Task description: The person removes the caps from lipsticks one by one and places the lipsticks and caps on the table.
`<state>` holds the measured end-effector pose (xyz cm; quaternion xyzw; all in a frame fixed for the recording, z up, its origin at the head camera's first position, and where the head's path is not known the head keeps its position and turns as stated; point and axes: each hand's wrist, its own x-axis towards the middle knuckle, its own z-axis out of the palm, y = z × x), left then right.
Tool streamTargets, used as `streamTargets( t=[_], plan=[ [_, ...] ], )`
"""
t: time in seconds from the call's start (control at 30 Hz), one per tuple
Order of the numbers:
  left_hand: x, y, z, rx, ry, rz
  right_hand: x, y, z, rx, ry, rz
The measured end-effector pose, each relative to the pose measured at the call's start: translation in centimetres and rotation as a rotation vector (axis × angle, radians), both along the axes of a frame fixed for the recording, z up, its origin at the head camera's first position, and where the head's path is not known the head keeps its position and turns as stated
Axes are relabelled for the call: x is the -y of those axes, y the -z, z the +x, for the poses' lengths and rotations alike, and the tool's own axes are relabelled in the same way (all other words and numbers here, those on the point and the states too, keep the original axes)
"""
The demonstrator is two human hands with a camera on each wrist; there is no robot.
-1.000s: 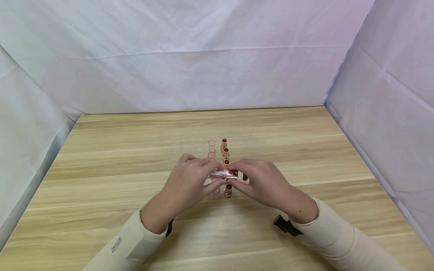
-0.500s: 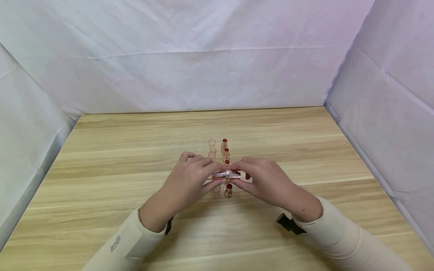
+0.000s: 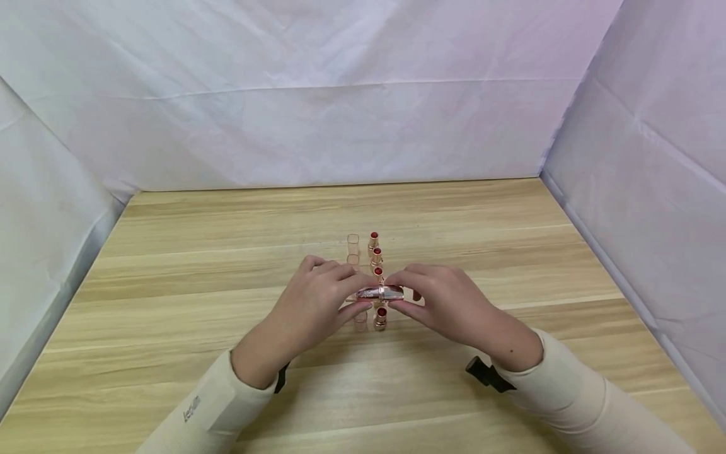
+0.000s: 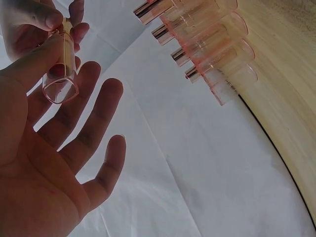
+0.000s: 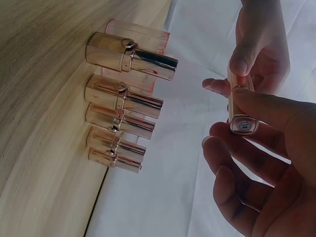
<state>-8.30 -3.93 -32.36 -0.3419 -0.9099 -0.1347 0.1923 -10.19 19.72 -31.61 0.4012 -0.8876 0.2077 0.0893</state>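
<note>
Held level between both hands, just above the table, is a lipstick (image 3: 381, 292) with a clear pink cap over its left end. My left hand (image 3: 317, 299) pinches the cap (image 4: 60, 89) between thumb and forefinger; its other fingers are spread in the left wrist view. On the right end, my right hand (image 3: 445, 302) grips the rose-gold base (image 5: 244, 123), whose round label faces the right wrist camera. Several uncapped lipsticks with red tips stand upright in a column, one of them a standing lipstick (image 3: 380, 318) nearest me. Part of that column is hidden behind the held lipstick.
Left of the lipstick column runs a column of upright clear caps, including a far cap (image 3: 353, 243); the left hand hides some of them. The wood-grain table (image 3: 170, 252) ends at a white cloth backdrop (image 3: 317, 139), with cloth at both sides too.
The held lipstick and the right hand have shifted slightly to the right. Both hands keep their hold, and the standing lipsticks and caps remain in place.
</note>
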Motion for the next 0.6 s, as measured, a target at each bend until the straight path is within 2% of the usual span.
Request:
streamTargets(
  t=[0.23, 0.6],
  plan=[
    [0.05, -0.06, -0.02, -0.009, 0.016, 0.014, -0.09, -0.08, 0.01, 0.001, 0.014, 0.019],
    [0.39, -0.08, -0.18, -0.028, -0.026, -0.013, -0.71, 0.05, -0.12, -0.003, 0.067, 0.025]
  ],
)
